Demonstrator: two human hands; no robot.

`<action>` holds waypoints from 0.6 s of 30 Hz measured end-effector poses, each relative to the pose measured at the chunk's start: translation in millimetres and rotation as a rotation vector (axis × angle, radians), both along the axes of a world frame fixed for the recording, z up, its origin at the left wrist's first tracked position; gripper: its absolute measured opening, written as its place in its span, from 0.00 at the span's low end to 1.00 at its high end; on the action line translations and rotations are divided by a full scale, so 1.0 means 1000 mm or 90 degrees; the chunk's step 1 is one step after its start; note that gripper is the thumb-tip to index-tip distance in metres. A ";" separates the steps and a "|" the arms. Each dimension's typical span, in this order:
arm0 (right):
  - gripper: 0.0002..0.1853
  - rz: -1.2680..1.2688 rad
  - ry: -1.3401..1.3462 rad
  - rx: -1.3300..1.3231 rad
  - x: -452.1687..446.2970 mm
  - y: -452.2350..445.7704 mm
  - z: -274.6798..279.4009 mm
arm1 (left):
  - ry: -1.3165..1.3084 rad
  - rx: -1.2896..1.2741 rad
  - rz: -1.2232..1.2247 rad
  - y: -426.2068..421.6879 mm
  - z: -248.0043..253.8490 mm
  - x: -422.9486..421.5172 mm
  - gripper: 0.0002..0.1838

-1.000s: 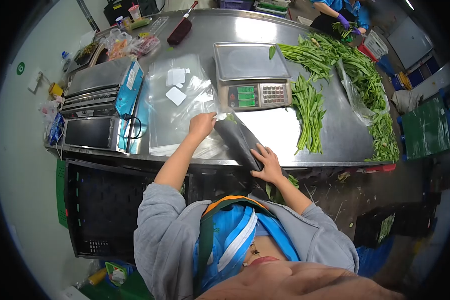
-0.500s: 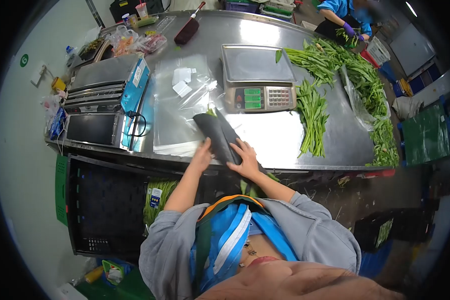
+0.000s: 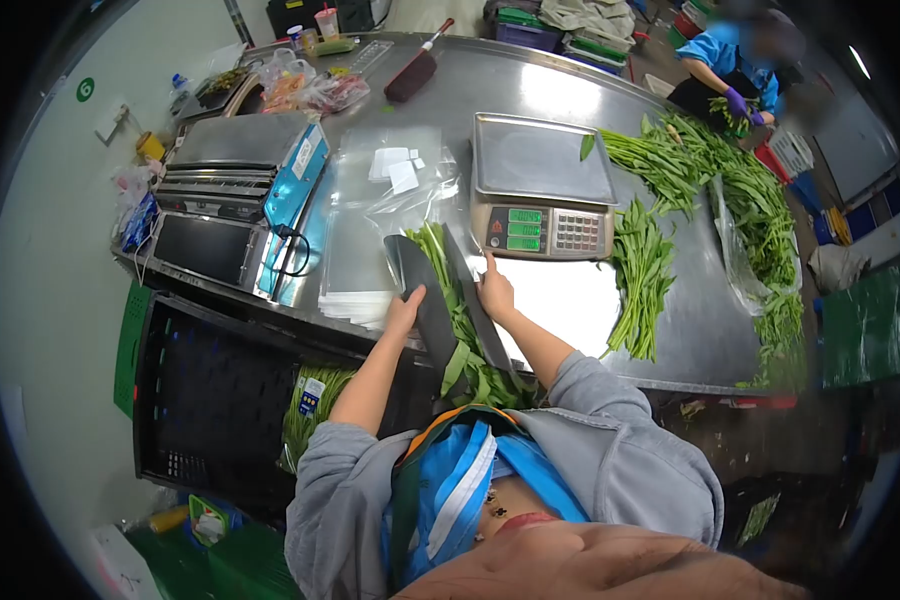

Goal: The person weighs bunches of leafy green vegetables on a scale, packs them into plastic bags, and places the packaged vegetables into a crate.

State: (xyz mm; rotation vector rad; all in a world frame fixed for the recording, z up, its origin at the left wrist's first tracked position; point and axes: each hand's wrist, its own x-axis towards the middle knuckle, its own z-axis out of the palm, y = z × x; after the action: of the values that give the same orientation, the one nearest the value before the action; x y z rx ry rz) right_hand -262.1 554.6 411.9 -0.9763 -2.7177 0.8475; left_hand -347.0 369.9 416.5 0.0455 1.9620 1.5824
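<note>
A dark sheet lies spread in front of me at the table's near edge, with a bunch of leafy greens along its middle. My left hand grips the sheet's left side. On its right side my right hand holds the other edge, index finger pointing up toward the scale. Just beyond stands the digital scale, its pan bare except for one leaf. Clear plastic bags with white labels on top lie left of the sheet.
Loose greens and a larger pile cover the right side. A sealing machine stands left, a brush at the back. Black crate below left holds packed greens. A co-worker handles greens at the back right.
The dark sheet, wrapped closed before, is now spread open and shows the greens inside. My hands have moved apart to its two sides. The camera view has shifted.
</note>
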 end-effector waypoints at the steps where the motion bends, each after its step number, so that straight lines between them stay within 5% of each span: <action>1: 0.31 0.009 0.000 0.000 -0.001 0.003 -0.002 | 0.089 -0.081 0.041 0.005 -0.008 -0.003 0.30; 2: 0.28 0.014 -0.009 0.003 0.000 0.007 -0.004 | 0.152 -0.214 0.043 0.005 -0.061 -0.022 0.33; 4: 0.17 0.011 0.025 0.016 0.007 0.016 -0.001 | 0.164 -0.253 0.028 -0.012 -0.056 -0.035 0.31; 9: 0.20 0.124 -0.022 0.101 0.022 0.028 0.021 | 0.490 -0.489 -0.144 -0.020 -0.015 -0.008 0.20; 14: 0.19 0.360 0.069 0.180 0.097 0.018 0.020 | 0.719 -0.299 -0.101 -0.046 0.015 0.074 0.17; 18: 0.15 0.454 0.040 0.099 0.194 0.009 0.005 | 0.755 -0.171 -0.119 -0.096 -0.043 0.160 0.10</action>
State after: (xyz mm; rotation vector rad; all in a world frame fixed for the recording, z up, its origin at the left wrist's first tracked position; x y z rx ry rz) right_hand -67.7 564.0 416.6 0.0787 -3.0276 0.7054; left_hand -186.9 273.4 373.1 1.2597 2.8675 1.2111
